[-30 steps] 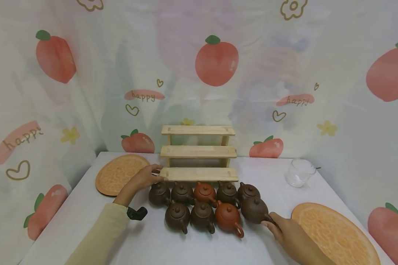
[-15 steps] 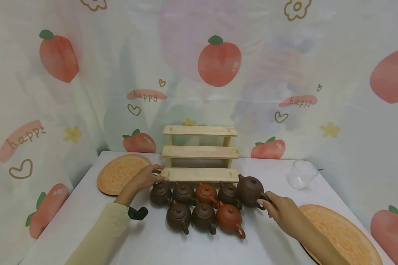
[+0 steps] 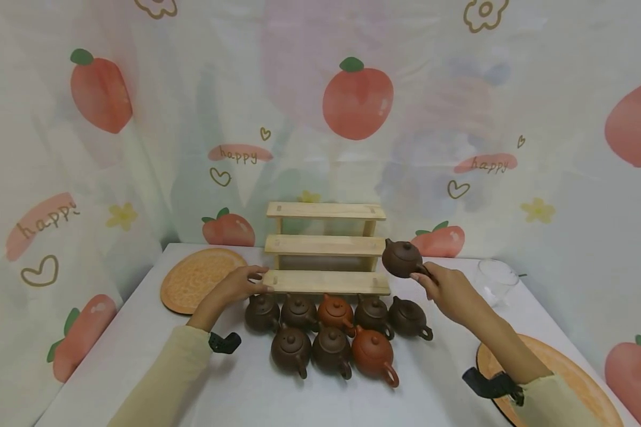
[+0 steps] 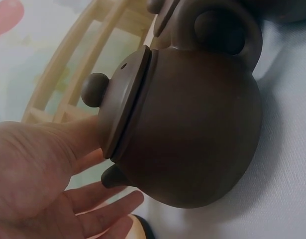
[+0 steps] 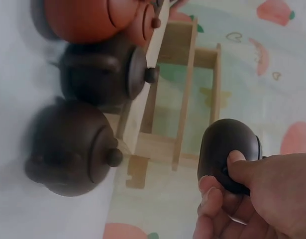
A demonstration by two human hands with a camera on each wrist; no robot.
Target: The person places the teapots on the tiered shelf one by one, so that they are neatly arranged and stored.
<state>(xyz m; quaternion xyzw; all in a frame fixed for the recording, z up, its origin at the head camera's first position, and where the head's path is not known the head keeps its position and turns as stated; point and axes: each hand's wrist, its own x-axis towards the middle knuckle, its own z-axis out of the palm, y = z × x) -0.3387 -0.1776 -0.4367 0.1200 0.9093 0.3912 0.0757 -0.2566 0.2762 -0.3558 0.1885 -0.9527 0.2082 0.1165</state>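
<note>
Pinched by its handle, a small dark brown teapot [image 3: 402, 259] hangs in the air in my right hand [image 3: 450, 292], beside the right end of the middle tier of a wooden three-tier rack [image 3: 326, 244]. The right wrist view shows my thumb and fingers on the held teapot [image 5: 227, 149]. My left hand [image 3: 237, 284] is at the left end of the bottom tier, fingers loosely spread; whether they press the wood is unclear. Close by that hand stands a dark brown teapot [image 4: 192, 124]. Several dark brown and two reddish teapots [image 3: 373, 352] stand in two rows before the rack.
A round tan mat [image 3: 192, 279] lies at the back left, another mat [image 3: 571, 379] at the front right, partly under my right arm. A clear glass vessel [image 3: 494, 281] stands at the back right. A fruit-printed cloth backdrop [image 3: 299, 89] rises behind the white table [image 3: 235, 391].
My right hand has lifted the dark brown teapot from the front row's right end, up and away over the back row, toward the middle tier. My left hand has stayed at the rack.
</note>
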